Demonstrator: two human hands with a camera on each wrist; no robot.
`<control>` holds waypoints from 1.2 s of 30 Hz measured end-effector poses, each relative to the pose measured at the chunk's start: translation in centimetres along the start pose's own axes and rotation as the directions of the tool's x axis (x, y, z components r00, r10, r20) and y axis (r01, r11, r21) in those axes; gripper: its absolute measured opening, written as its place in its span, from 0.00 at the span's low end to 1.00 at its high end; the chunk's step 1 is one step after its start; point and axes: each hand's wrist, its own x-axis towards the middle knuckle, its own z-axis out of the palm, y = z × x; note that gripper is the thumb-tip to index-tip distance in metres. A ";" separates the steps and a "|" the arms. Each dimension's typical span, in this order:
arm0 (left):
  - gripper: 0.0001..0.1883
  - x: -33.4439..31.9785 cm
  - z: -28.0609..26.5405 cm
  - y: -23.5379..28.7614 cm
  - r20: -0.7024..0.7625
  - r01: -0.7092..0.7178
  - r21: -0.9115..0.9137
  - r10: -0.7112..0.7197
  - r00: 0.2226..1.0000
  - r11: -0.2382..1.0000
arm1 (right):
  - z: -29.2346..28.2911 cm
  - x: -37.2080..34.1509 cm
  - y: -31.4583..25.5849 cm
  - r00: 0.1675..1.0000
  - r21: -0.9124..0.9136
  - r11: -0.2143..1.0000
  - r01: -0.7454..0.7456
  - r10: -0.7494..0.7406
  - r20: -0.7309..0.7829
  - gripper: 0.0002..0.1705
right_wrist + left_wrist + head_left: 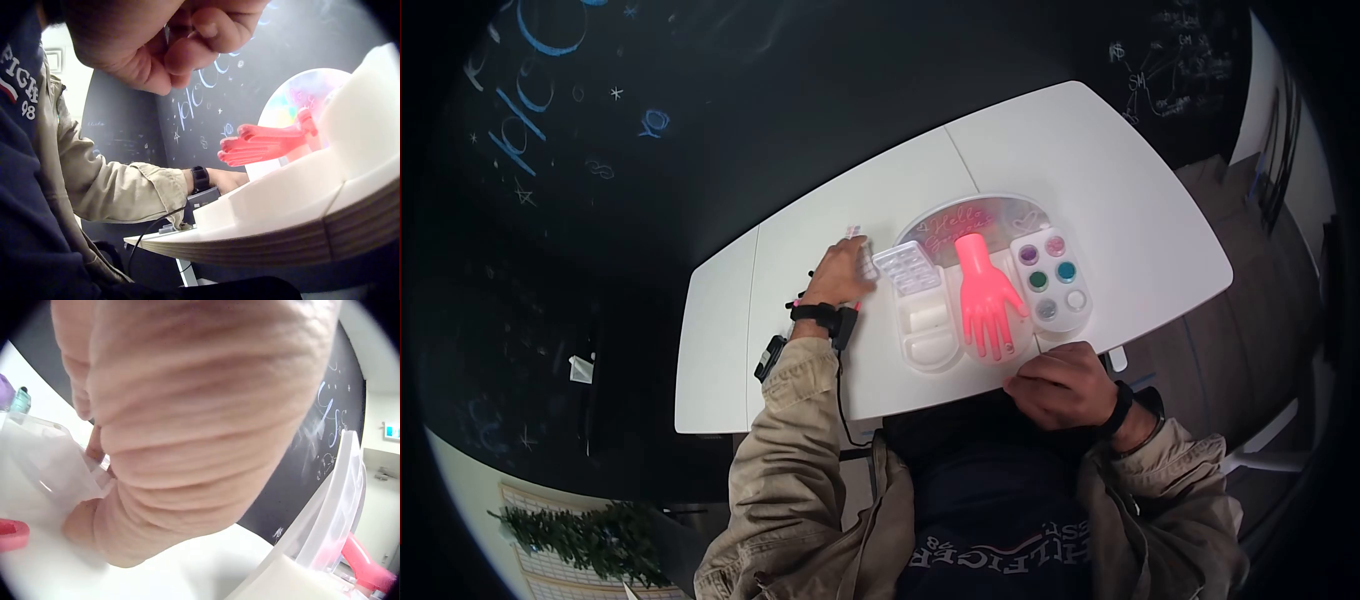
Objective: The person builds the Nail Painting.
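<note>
Sleeve [800,400] of wrinkled tan cloth runs up to my left hand [837,275], which reaches forward, palm down, left of the desk's [780,290] middle and toward its far edge. One flat black device [769,357] lies just left of that wrist. Thumb and fingers grasp a thin, see-through plastic case [47,456] from both sides; it is the piece I have in hand, between the far edge and the white trays. Next comes one clear box [907,268], divided into a grid, at the upper end of the left tray [930,350], where two smooth, rounded hollows show. One arched, glossy board [1010,212] with pink script stands behind. In front of it lies one glossy pink model hand [988,300], five fingers spread toward the near edge. Right of it, one oval tray [1065,318] carries six round pots [1038,281] in two columns of three. My right hand [1063,385] hovers by the near edge, fingers clenched; I cannot tell whether they hold anything small.
</note>
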 end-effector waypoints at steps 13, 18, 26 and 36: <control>0.24 -5.2 -5.3 4.4 -0.618 -0.159 -0.234 -0.021 0.786 0.959 | 0.4 -0.3 0.1 1.000 0.008 1.000 0.010 -0.010 -0.002 0.11; 0.16 -7.5 -6.1 5.6 -0.606 -0.271 -0.381 -0.017 0.795 0.884 | 0.5 -0.3 0.0 1.000 0.002 1.000 0.013 -0.013 0.004 0.10; 0.08 -7.1 -1.3 7.8 -0.499 -0.337 -0.439 0.086 0.862 0.833 | 0.7 -0.3 0.0 1.000 0.013 1.000 0.019 -0.019 0.004 0.10; 0.09 -7.2 1.9 9.3 -0.516 -0.223 -0.247 0.067 0.854 0.943 | 0.4 -0.1 -0.1 1.000 0.000 1.000 0.011 -0.011 0.018 0.10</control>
